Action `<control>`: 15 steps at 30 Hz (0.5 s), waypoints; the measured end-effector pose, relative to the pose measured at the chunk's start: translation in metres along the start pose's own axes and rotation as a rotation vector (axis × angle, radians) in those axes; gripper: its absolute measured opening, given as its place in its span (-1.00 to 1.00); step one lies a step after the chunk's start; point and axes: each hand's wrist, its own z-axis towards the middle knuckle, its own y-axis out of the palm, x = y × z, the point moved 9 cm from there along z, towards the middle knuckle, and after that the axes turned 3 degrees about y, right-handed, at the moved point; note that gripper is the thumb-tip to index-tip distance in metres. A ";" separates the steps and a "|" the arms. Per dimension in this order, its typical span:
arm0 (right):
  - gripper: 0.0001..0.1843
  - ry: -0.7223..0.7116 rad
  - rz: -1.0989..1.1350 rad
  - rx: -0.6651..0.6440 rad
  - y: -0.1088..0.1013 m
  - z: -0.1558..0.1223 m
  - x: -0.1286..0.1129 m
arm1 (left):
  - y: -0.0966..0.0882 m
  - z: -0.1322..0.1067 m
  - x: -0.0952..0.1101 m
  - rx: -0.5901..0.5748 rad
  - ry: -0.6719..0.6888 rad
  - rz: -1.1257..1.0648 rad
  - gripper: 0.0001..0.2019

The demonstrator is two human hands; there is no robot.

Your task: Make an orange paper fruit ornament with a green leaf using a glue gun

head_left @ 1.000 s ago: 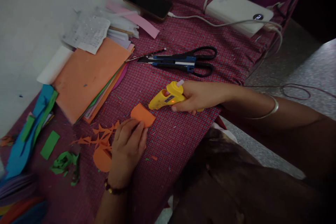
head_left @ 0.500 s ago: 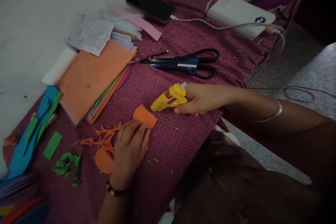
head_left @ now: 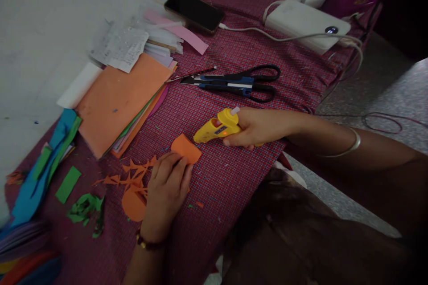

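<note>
Pointing left toward bent orange paper (head_left: 187, 148), long axis slanting slightly nearward, a yellow plastic glue gun (head_left: 216, 130) above red checked cloth (head_left: 214, 187), right hand (head_left: 259, 127) clamped round it, left hand (head_left: 169, 185) with fingers closed on the paper.

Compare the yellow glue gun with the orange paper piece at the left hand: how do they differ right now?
Shape: the glue gun is a bulky tool with a pale stick poking out; the orange paper piece is thin.
Colour: the glue gun is yellow, the orange paper piece plain orange.
Hands: the right hand grips the glue gun; the left hand's fingers touch the orange paper piece.
Shared: each has a hand on it.
</note>
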 end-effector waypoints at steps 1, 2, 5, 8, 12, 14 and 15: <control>-0.83 0.006 0.000 0.002 0.000 0.000 0.001 | 0.000 0.000 0.000 0.004 0.002 0.002 -0.77; -0.84 0.011 -0.001 0.001 0.000 0.000 0.001 | 0.000 0.001 0.000 0.005 0.003 0.004 -0.77; -0.85 0.010 -0.009 0.000 0.000 0.001 0.002 | 0.001 0.001 0.000 0.000 0.000 0.008 -0.78; -0.83 -0.002 -0.004 -0.006 0.001 0.000 0.003 | 0.001 0.001 0.000 0.004 0.005 0.006 -0.78; -0.82 0.008 0.048 0.025 -0.003 -0.002 0.005 | 0.000 0.001 -0.001 0.010 0.001 0.003 -0.79; -0.81 0.012 0.085 0.054 -0.005 -0.003 0.007 | 0.000 0.001 0.000 0.009 0.010 0.005 -0.80; -0.82 0.007 0.094 0.058 -0.005 -0.004 0.007 | 0.001 0.001 0.001 0.011 0.020 0.008 -0.80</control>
